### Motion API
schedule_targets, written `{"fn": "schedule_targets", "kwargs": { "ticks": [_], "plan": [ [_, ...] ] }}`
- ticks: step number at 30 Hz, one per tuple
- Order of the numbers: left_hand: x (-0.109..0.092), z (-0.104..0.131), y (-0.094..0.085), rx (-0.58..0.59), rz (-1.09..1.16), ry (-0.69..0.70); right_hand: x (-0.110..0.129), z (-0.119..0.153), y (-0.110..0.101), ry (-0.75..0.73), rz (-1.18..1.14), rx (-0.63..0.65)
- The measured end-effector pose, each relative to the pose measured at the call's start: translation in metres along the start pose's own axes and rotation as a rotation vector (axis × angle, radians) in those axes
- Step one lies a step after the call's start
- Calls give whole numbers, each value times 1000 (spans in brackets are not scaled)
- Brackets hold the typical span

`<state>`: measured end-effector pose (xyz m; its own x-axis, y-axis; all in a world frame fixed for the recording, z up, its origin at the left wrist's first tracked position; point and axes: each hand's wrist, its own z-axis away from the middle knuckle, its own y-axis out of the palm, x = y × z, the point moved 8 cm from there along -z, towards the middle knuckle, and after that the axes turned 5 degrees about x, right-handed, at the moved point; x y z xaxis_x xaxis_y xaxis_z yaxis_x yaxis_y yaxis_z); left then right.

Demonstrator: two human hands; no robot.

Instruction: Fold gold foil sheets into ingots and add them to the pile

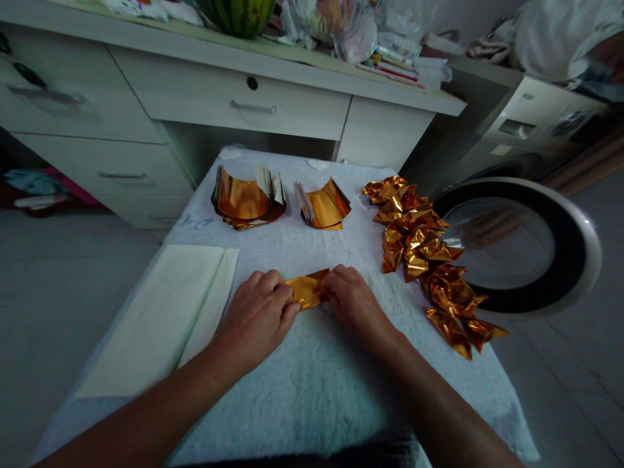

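Between my two hands lies a small strip of gold foil paper point(307, 290), on the cloth-covered table point(312, 396). My left hand point(260, 312) is closed on its left end, fingers curled over it. The right end is pinched by my right hand point(353, 299). Beyond them stand two curved stacks of gold foil sheets, a larger stack point(242, 198) and a smaller stack point(325, 207). Folded gold foil pieces point(414, 227) are heaped along the table's right side. Left of my left hand lie pale paper sheets point(158, 305).
A washing machine point(529, 123) with its round door point(592, 250) swung out stands right of the table. Behind is a white drawer desk point(273, 97), bearing a watermelon point(236, 14), plastic bags point(358, 36) and books point(394, 68).
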<state>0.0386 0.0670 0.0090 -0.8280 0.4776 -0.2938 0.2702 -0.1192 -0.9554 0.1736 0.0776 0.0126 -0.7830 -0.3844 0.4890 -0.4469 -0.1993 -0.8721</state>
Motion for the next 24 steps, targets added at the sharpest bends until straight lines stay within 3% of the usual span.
{"fn": "schedule_targets", "kwargs": {
  "ticks": [3,13,24],
  "plan": [
    [0,0,0,9,10,-9,12,0,5,-69,-24,30],
    [4,12,-4,-4,17,-54,20,-4,9,114,116,5],
    [7,20,-5,-21,6,-157,22,-4,14,176,215,1]
  ]
}}
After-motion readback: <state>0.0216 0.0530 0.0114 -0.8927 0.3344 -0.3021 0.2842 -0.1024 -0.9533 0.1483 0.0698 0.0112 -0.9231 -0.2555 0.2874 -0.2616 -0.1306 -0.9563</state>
